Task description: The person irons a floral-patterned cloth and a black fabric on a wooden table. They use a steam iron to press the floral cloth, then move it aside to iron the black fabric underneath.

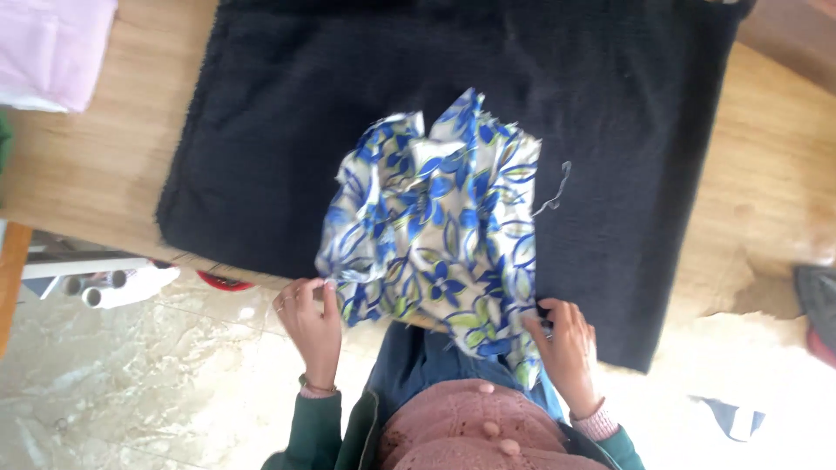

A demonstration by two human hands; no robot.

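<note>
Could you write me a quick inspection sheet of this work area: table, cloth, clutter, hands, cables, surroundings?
Surface: wooden table covered by a dark fuzzy blanket.
Job's things: crumpled white cloth with blue floral print, lying on the blanket and hanging over the near edge.
Clutter: pale pink folded fabric at the far corner; a loose thread beside the cloth.
Hands: left hand and right hand each grip the cloth's near edge with their fingers.
Cables: nothing seen.
Surroundings: marbled tile floor; white tubes under the table.
</note>
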